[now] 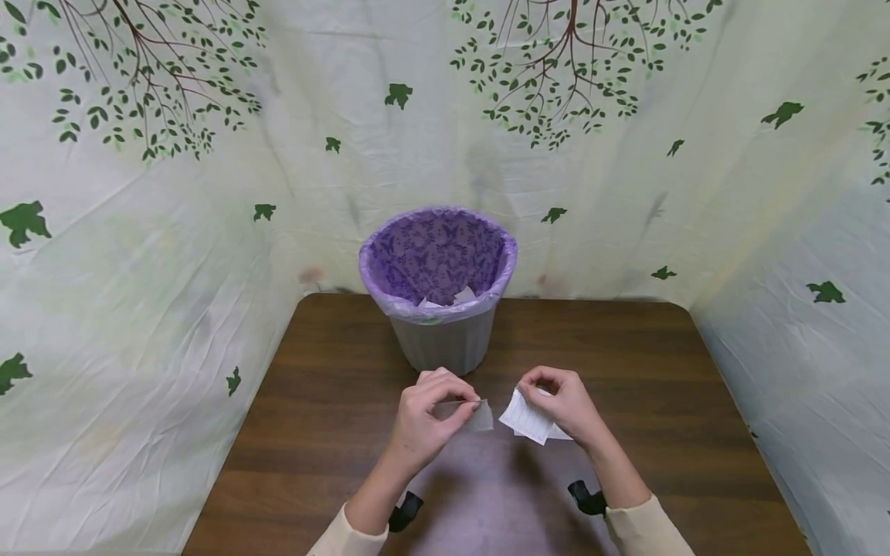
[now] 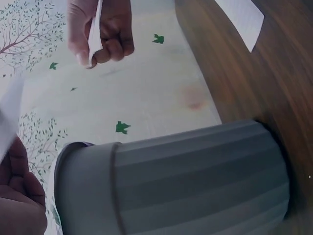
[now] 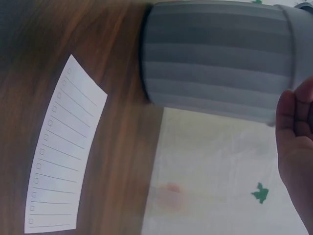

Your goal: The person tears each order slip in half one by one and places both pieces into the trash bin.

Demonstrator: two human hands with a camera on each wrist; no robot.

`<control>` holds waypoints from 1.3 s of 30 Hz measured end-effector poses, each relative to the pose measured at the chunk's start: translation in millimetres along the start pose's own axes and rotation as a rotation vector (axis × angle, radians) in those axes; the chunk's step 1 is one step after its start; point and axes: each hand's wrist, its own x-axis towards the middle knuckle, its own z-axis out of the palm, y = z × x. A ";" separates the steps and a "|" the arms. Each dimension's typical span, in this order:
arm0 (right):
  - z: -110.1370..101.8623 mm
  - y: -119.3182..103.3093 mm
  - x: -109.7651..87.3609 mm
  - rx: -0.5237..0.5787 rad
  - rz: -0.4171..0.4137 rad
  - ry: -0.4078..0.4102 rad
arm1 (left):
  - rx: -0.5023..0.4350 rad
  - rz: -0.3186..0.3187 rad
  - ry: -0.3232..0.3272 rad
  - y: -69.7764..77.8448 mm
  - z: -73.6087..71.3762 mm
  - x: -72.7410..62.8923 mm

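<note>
My left hand (image 1: pixel 433 417) pinches a small piece of paper (image 1: pixel 481 418) between thumb and fingertips; in the head view it looks greyish and thin. To its right, my right hand (image 1: pixel 565 401) pinches a white piece of paper (image 1: pixel 526 418) with faint ruled lines. The two pieces are apart, held above the table in front of the bin. Below the right hand lies a checklist strip (image 3: pixel 66 152) with lines and small boxes, flat on the wood. The left wrist view shows the left hand (image 2: pixel 19 191) low and the right hand (image 2: pixel 100 32) at the top.
A grey waste bin (image 1: pixel 445 340) with a purple patterned liner (image 1: pixel 438 247) stands at the table's back edge. White paper scraps (image 1: pixel 464 295) lie inside it. The brown wooden table (image 1: pixel 660 386) meets a leaf-printed cloth (image 1: pixel 612 232) behind and at both sides.
</note>
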 end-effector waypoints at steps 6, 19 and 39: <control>-2.1 -5.8 2.5 -0.025 -0.014 0.019 | 0.031 -0.059 0.025 -6.8 -3.9 2.8; -4.8 -37.0 11.8 -0.094 -0.153 0.035 | 0.092 -0.101 0.040 -12.4 -17.1 23.1; -1.8 -92.8 50.0 -0.082 -0.329 0.052 | 0.195 -0.129 0.125 -21.3 -44.9 74.3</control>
